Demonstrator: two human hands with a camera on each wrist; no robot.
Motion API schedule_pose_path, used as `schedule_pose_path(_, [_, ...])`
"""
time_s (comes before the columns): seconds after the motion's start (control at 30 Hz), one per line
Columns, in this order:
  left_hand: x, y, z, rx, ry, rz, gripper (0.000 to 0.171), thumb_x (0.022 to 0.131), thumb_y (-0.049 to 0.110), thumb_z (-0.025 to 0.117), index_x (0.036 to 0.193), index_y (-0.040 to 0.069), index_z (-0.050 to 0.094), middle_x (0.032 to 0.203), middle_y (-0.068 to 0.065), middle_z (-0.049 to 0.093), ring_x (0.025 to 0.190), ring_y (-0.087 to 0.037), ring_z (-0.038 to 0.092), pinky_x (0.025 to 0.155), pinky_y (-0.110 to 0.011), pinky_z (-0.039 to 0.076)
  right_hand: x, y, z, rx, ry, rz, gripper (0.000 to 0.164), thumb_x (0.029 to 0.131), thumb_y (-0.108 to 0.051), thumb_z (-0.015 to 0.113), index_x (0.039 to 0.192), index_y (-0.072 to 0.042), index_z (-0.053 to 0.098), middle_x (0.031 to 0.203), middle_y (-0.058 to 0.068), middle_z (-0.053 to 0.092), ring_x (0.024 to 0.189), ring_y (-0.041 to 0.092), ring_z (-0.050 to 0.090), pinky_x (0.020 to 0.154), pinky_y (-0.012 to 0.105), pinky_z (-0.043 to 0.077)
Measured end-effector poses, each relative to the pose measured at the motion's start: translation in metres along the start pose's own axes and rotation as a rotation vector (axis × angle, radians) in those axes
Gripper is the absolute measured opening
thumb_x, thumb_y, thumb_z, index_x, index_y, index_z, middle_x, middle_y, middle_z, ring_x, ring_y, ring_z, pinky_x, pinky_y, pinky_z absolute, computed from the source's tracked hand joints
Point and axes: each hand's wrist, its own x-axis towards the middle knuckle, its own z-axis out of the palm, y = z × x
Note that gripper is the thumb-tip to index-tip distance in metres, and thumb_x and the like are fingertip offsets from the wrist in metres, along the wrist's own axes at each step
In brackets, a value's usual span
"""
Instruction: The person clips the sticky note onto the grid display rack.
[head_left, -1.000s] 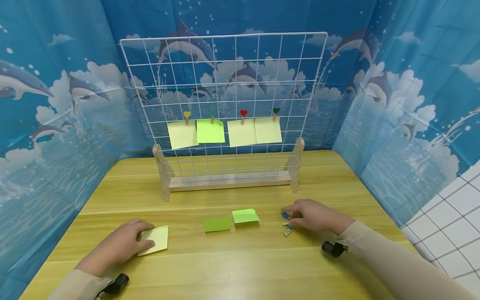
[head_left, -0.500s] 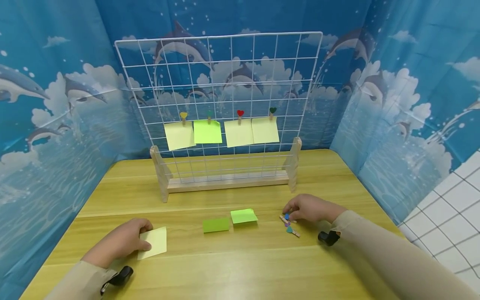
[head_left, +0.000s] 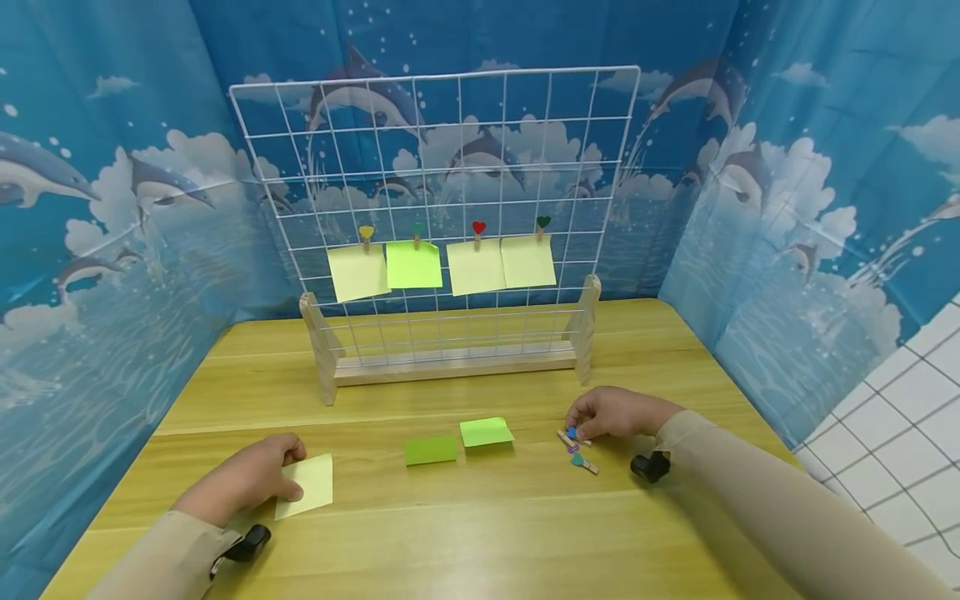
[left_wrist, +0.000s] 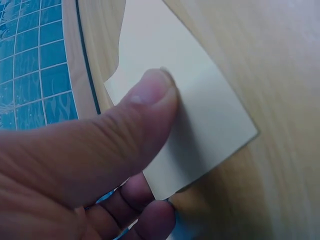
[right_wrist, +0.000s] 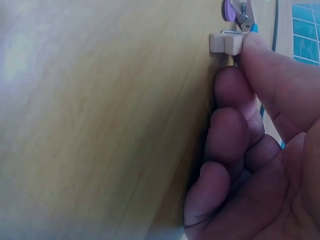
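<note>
My left hand [head_left: 240, 479] pinches a pale yellow sticky note [head_left: 317, 483] at the table's left side. The left wrist view shows the thumb flat on the note [left_wrist: 210, 120] and curled fingers under its edge. At the right, my right hand [head_left: 622, 412] holds a small wooden clothespin [right_wrist: 225, 44] with a blue heart [head_left: 572, 433] between thumb and fingertips, low over the table. Beside it lie a clothespin with a teal heart [head_left: 577, 460] and one with a purple heart [right_wrist: 229, 11], partly overlapped by the held one.
Two green sticky notes [head_left: 431, 451] [head_left: 486, 431] lie mid-table between the hands. Behind them stands a white wire grid [head_left: 442, 171] on a wooden base [head_left: 457, 364]. Several notes [head_left: 357, 272] hang from it by heart clothespins [head_left: 478, 233]. Dolphin-print curtains [head_left: 82, 350] enclose the table.
My right hand has shifted among the clothespins, which have spread apart, and its fingers have closed on the blue-heart one. The left thumb has slid slightly on the pale note. The view has shifted slightly.
</note>
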Motion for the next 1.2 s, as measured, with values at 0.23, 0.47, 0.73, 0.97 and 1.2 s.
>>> schedule_pose_path(0.23, [-0.0006,0.0,0.0001,-0.012,0.001,-0.024,0.049,0.08,0.017,0.092,0.114,0.003,0.061,0.112,-0.013,0.065,0.098,-0.027,0.059,0.089,-0.048,0.052,0.0031,-0.0001,0.0011,0.011,-0.006,0.01,0.008,0.099,-0.012,0.073,0.105,-0.012,0.077,0.08,-0.005,0.063,0.072,0.012,0.049,0.067,0.026,0.041])
schedule_pose_path(0.47, [0.0002,-0.002,0.0023,-0.012,-0.001,-0.013,0.048,0.08,0.017,0.092,0.113,0.003,0.06,0.11,-0.013,0.064,0.097,-0.028,0.058,0.089,-0.048,0.052,0.0029,-0.0002,0.0026,0.03,-0.01,0.004,0.009,0.098,-0.011,0.073,0.106,-0.009,0.077,0.081,-0.003,0.065,0.072,0.012,0.049,0.067,0.026,0.041])
schedule_pose_path(0.73, [-0.001,-0.0004,0.0028,0.008,-0.003,-0.004,0.049,0.081,0.017,0.092,0.115,0.001,0.06,0.111,-0.014,0.065,0.097,-0.028,0.059,0.089,-0.049,0.053,0.0047,0.0035,0.0041,0.051,-0.015,0.002,0.008,0.098,-0.011,0.073,0.105,-0.008,0.077,0.083,-0.003,0.066,0.074,0.012,0.048,0.067,0.026,0.04])
schedule_pose_path(0.97, [-0.0011,0.0022,0.0017,0.022,0.001,0.003,0.049,0.081,0.018,0.092,0.114,0.001,0.06,0.111,-0.014,0.065,0.097,-0.028,0.059,0.089,-0.049,0.053,0.0039,0.007,0.0024,0.039,-0.015,-0.006,0.008,0.098,-0.012,0.073,0.105,-0.009,0.077,0.081,-0.003,0.064,0.071,0.011,0.048,0.066,0.025,0.04])
schedule_pose_path(1.2, [-0.0009,0.0018,0.0007,0.018,-0.003,0.009,0.049,0.081,0.018,0.092,0.114,0.002,0.06,0.109,-0.013,0.065,0.095,-0.027,0.058,0.087,-0.047,0.052,0.0043,0.0079,0.0027,0.053,-0.015,-0.006,0.008,0.098,-0.012,0.074,0.104,-0.008,0.077,0.08,-0.004,0.065,0.072,0.012,0.048,0.066,0.025,0.039])
